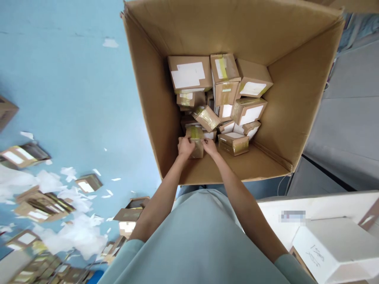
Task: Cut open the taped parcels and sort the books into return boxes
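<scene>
Both hands reach deep into the big box [154,98]. The left hand [185,146] and right hand [209,146] squeeze one small box [196,139] at the bottom, beside other small boxes [225,90].

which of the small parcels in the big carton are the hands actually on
The small taped box at the near edge of the pile, gripped between the left hand and right hand. The other parcels lie farther back in the large carton, untouched.

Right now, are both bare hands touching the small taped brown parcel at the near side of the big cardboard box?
Touching. The head view shows the left hand and right hand pressed against either side of the small taped brown parcel, no gap visible.
</scene>
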A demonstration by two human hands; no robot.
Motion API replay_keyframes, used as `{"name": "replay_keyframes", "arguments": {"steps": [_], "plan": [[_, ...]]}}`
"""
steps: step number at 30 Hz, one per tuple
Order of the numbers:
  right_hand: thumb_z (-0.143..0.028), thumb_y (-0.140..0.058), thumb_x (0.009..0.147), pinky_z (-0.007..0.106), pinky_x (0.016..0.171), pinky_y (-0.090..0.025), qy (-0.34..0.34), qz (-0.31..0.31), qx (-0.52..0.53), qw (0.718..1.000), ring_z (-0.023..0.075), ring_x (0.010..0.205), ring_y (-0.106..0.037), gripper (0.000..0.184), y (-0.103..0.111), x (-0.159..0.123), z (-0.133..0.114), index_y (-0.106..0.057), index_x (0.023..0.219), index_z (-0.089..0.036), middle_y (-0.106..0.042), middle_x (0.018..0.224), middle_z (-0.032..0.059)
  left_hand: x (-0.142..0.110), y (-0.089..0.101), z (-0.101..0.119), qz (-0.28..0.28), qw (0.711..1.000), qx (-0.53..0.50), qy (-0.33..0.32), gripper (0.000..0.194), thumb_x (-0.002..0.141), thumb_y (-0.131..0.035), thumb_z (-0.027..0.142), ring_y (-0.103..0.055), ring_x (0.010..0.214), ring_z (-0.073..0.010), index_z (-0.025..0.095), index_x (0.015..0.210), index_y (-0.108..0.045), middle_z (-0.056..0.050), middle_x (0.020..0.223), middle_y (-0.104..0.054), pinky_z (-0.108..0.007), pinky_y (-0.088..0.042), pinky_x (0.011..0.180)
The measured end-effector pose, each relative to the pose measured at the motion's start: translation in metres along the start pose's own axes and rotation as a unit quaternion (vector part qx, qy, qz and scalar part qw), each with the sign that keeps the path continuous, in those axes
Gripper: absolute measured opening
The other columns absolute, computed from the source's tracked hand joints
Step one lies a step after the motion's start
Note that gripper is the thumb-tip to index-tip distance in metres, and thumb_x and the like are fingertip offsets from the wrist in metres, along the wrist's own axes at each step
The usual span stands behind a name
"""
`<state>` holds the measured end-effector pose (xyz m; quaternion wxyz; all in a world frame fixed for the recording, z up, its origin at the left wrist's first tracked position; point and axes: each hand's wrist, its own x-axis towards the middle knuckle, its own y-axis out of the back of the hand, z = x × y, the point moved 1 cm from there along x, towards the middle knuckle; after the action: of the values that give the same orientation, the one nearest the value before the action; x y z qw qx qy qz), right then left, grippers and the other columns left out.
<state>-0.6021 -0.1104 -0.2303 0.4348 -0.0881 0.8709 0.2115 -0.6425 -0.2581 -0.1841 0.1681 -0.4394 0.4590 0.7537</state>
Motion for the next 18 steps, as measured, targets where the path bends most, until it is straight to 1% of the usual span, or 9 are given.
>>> {"name": "replay_keyframes", "arguments": {"steps": [2, 4, 6, 7, 9, 10, 13, 16, 18], "plan": [[-0.045, -0.056, 0.111, 0.043, 0.114, -0.058, -0.013, 0.016, -0.007, 1.0, 0.0318, 0.125, -0.08, 0.034, 0.01, -0.012, -0.005, -0.078, 0.123, -0.022, -0.087, 0.122, 0.0141, -0.009, 0.008, 0.002, 0.031, 0.999, -0.009, -0.013, 0.042, 0.107, -0.063, 0.032, -0.075, 0.13, -0.035, 0.018, 0.145, -0.073, -0.02, 0.144, -0.07, -0.044, -0.058, 0.118], [-0.05, -0.057, 0.112, 0.044, 0.114, -0.058, -0.015, 0.04, -0.014, 0.999, 0.0322, 0.127, -0.08, 0.035, 0.022, -0.028, -0.014, -0.078, 0.122, -0.024, -0.086, 0.123, 0.014, -0.021, 0.02, 0.005, 0.082, 0.996, -0.028, -0.034, 0.046, 0.109, -0.062, 0.042, -0.076, 0.127, -0.0365, 0.016, 0.146, -0.072, -0.021, 0.14, -0.073, -0.047, -0.059, 0.115], [-0.053, -0.058, 0.113, 0.043, 0.113, -0.06, 0.0, 0.074, -0.017, 0.997, 0.0316, 0.125, -0.081, 0.035, 0.036, -0.046, -0.027, -0.077, 0.121, -0.025, -0.086, 0.124, 0.0133, -0.033, 0.035, 0.009, 0.124, 0.99, -0.05, -0.053, 0.048, 0.109, -0.061, 0.049, -0.077, 0.123, -0.0381, 0.015, 0.14, -0.076, -0.021, 0.131, -0.077, -0.048, -0.06, 0.113], [-0.054, -0.058, 0.113, 0.043, 0.111, -0.061, 0.013, 0.093, -0.017, 0.995, 0.0311, 0.122, -0.082, 0.034, 0.043, -0.055, -0.034, -0.076, 0.121, -0.026, -0.087, 0.124, 0.0129, -0.038, 0.044, 0.013, 0.135, 0.987, -0.061, -0.063, 0.047, 0.109, -0.061, 0.051, -0.077, 0.122, -0.0384, 0.016, 0.135, -0.079, -0.021, 0.126, -0.078, -0.049, -0.06, 0.113], [-0.055, -0.058, 0.113, 0.042, 0.107, -0.063, 0.04, 0.131, -0.012, 0.991, 0.0305, 0.116, -0.084, 0.034, 0.058, -0.072, -0.048, -0.076, 0.119, -0.026, -0.087, 0.121, 0.0126, -0.048, 0.061, 0.024, 0.145, 0.982, -0.087, -0.085, 0.044, 0.109, -0.062, 0.052, -0.077, 0.121, -0.0371, 0.018, 0.126, -0.084, -0.018, 0.12, -0.08, -0.048, -0.059, 0.113], [-0.056, -0.058, 0.113, 0.042, 0.105, -0.064, 0.054, 0.151, -0.007, 0.987, 0.0305, 0.113, -0.085, 0.035, 0.065, -0.08, -0.056, -0.076, 0.119, -0.026, -0.087, 0.119, 0.0126, -0.052, 0.07, 0.031, 0.148, 0.979, -0.102, -0.097, 0.042, 0.109, -0.063, 0.051, -0.078, 0.119, -0.0354, 0.019, 0.125, -0.085, -0.017, 0.12, -0.081, -0.048, -0.059, 0.114], [-0.062, -0.056, 0.113, 0.043, 0.1, -0.067, 0.1, 0.217, 0.022, 0.971, 0.0312, 0.11, -0.085, 0.042, 0.091, -0.101, -0.077, -0.074, 0.121, -0.025, -0.087, 0.116, 0.0132, -0.068, 0.09, 0.055, 0.155, 0.964, -0.158, -0.148, 0.041, 0.108, -0.065, 0.048, -0.08, 0.11, -0.0291, 0.02, 0.131, -0.084, -0.014, 0.129, -0.08, -0.045, -0.061, 0.114], [-0.066, -0.055, 0.112, 0.045, 0.1, -0.069, 0.147, 0.286, 0.055, 0.945, 0.0314, 0.11, -0.084, 0.05, 0.12, -0.12, -0.097, -0.072, 0.132, -0.023, -0.084, 0.123, 0.0156, -0.082, 0.097, 0.079, 0.145, 0.934, -0.235, -0.225, 0.044, 0.108, -0.068, 0.049, -0.081, 0.111, -0.0268, 0.021, 0.14, -0.079, -0.014, 0.141, -0.077, -0.043, -0.065, 0.109], [-0.066, -0.055, 0.112, 0.05, 0.107, -0.067, 0.175, 0.332, 0.061, 0.925, 0.0324, 0.117, -0.081, 0.052, 0.14, -0.131, -0.109, -0.069, 0.14, -0.023, -0.081, 0.133, 0.0169, -0.086, 0.094, 0.095, 0.127, 0.909, -0.285, -0.276, 0.048, 0.109, -0.069, 0.052, -0.08, 0.118, -0.0271, 0.021, 0.145, -0.076, -0.015, 0.148, -0.074, -0.042, -0.066, 0.109]]}}
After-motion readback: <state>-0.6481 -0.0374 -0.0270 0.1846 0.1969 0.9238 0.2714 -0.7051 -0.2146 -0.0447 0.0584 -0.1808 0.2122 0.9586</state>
